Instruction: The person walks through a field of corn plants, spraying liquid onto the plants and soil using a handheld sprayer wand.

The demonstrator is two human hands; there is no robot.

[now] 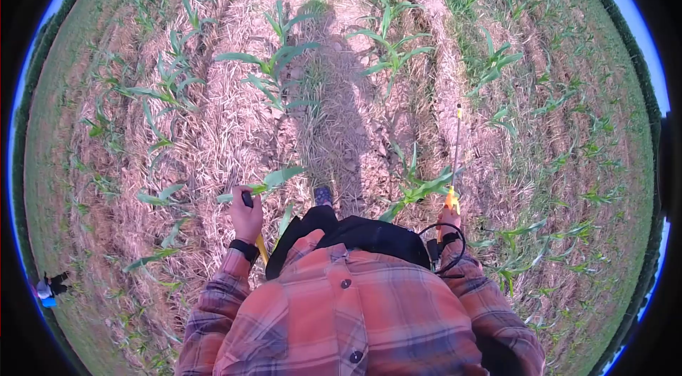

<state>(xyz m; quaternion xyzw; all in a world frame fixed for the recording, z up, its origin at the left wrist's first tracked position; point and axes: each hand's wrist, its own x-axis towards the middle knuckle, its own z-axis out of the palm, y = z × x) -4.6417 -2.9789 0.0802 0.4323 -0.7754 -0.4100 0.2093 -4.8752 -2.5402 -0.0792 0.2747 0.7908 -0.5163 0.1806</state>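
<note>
My left hand (246,219) is closed around a lever with a black grip end (247,198). A yellow section of the lever (262,249) runs back beside my hip. In my right hand (449,219) is the yellow handle of a spray wand (452,198). Its thin lance points forward over the ground and ends in a yellow nozzle (459,112). A black hose (464,237) loops around my right wrist. Close to the wand handle, a young corn plant (415,192) spreads its leaves. Another corn leaf (284,176) reaches out near my left hand.
Rows of young corn plants (278,60) stretch ahead on both sides, with dry straw (234,106) between them. My shadow (344,106) falls forward along the row gap. One shoe (323,196) shows below me. At the far left edge stands another person (51,288).
</note>
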